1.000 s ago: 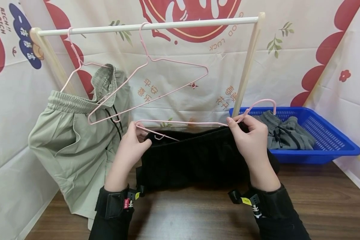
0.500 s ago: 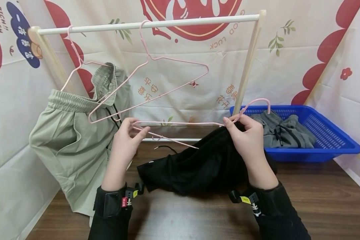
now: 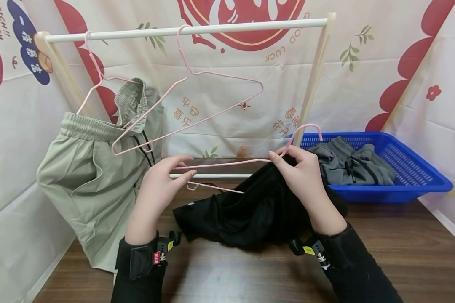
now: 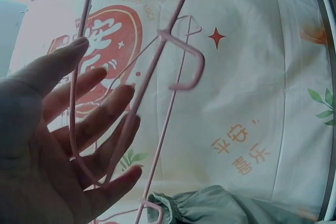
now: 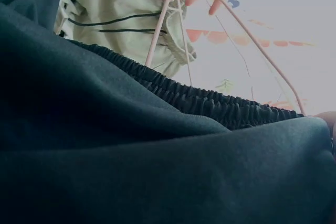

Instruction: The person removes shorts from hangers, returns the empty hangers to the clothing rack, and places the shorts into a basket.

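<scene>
A pink hanger point(image 3: 231, 163) slants over the table, its hook up at the right. My right hand point(image 3: 299, 168) pinches it below the hook, together with the gathered waistband of a black garment point(image 3: 235, 223), likely shorts or trousers. The garment's left part has slumped onto the table. The hanger's lower bar runs into the waist opening, where its far end is hidden. My left hand point(image 4: 58, 124) surrounds the bare left end of the hanger loosely, fingers spread and relaxed, the wire lying against thumb and fingers. In the right wrist view dark cloth point(image 5: 157, 177) fills the foreground.
A white rack rail point(image 3: 220, 30) crosses behind. From it hang an empty pink hanger point(image 3: 227, 77) and, at left, light green shorts point(image 3: 87, 181) on another hanger. A blue basket point(image 3: 413, 185) holding grey clothing point(image 3: 352, 164) stands at right, on the wooden table point(image 3: 227, 273).
The black waistband's left side has slipped out of my left hand and dropped. The right hand has shifted left with the hanger's hook, and the left fingers have loosened on the hanger's end.
</scene>
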Demonstrator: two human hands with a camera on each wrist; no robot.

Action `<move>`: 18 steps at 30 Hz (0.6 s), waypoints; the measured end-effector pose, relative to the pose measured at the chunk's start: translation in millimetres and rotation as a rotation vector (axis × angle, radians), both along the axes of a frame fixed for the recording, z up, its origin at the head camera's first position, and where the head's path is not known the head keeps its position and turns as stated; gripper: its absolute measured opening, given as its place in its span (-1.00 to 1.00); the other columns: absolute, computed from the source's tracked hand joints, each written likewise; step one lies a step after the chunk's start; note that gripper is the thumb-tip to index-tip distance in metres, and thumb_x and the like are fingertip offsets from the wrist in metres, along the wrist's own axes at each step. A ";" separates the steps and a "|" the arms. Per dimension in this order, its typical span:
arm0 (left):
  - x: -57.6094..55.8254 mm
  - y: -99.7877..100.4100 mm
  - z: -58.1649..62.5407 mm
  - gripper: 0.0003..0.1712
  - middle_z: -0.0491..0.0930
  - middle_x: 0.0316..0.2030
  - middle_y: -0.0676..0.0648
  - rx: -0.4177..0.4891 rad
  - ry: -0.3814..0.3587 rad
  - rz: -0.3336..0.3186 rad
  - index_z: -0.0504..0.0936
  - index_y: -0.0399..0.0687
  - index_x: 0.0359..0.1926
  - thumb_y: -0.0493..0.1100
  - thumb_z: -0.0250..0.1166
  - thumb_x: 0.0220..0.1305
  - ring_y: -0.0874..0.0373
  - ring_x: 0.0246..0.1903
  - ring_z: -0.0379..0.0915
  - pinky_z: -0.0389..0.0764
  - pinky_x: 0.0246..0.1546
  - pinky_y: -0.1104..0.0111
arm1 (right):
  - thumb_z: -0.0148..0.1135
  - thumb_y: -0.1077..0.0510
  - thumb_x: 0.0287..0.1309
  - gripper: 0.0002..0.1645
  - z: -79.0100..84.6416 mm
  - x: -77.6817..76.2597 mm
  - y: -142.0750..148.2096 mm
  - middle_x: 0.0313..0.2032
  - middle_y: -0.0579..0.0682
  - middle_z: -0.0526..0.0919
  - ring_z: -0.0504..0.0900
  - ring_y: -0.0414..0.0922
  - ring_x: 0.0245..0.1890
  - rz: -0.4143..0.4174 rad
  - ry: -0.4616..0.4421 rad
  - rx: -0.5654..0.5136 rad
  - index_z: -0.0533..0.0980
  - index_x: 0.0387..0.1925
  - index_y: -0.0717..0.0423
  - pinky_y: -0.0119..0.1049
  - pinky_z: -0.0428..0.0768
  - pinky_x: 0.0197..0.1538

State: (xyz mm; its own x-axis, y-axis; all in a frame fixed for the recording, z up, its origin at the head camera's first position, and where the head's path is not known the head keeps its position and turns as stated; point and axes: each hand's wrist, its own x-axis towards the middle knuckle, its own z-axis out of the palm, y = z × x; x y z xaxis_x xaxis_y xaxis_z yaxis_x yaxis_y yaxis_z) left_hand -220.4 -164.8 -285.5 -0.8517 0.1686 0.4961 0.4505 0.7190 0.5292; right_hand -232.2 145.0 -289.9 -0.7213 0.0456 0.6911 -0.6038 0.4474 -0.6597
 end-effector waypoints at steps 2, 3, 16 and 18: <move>0.6 2.6 -0.7 -0.70 0.66 -0.10 -0.02 -0.038 0.002 -0.013 0.67 0.06 0.02 -0.02 0.32 0.29 0.05 -0.13 0.59 0.51 -0.18 0.11 | 0.34 0.15 0.21 -0.82 1.0 0.5 0.0 -0.44 0.00 0.65 0.42 -0.17 -0.47 0.002 -0.003 0.021 0.62 -0.43 0.20 -0.35 0.30 -0.39; 0.6 3.9 -1.2 -0.73 0.66 -0.10 0.00 -0.059 0.008 -0.014 0.69 0.07 -0.02 0.00 0.31 0.31 0.07 -0.14 0.59 0.51 -0.18 0.12 | 0.34 0.15 0.21 -0.81 1.3 0.6 0.3 -0.44 0.00 0.66 0.42 -0.17 -0.47 0.001 -0.006 0.033 0.62 -0.43 0.19 -0.35 0.30 -0.39; 2.6 10.2 -3.6 -0.73 0.56 -0.52 0.04 -0.247 0.236 0.115 0.58 0.00 -0.45 0.03 0.26 0.32 0.04 -0.50 0.50 0.41 -0.49 0.17 | 0.24 -0.05 0.30 -0.72 7.0 1.6 13.4 -0.28 -0.03 0.67 0.51 -0.14 -0.30 0.021 -0.151 0.235 0.59 -0.34 0.07 -0.21 0.40 -0.23; 3.3 6.8 -4.8 -0.71 0.53 -0.56 0.02 -0.269 0.271 0.135 0.54 -0.01 -0.48 0.03 0.26 0.31 0.01 -0.55 0.48 0.39 -0.55 0.17 | 0.22 -0.05 0.31 -0.74 8.1 2.2 15.1 -0.23 -0.02 0.67 0.54 -0.11 -0.24 0.041 -0.174 0.266 0.62 -0.26 0.04 -0.13 0.42 -0.16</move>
State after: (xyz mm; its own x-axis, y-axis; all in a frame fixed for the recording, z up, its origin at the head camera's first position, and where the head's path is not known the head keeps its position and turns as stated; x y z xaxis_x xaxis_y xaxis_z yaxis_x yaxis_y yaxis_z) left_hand -217.1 -158.0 -290.3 -0.7194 0.2185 0.6593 0.4402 0.8777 0.1894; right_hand -230.0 160.1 -281.9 -0.8273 -0.1515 0.5409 -0.5131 0.5959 -0.6178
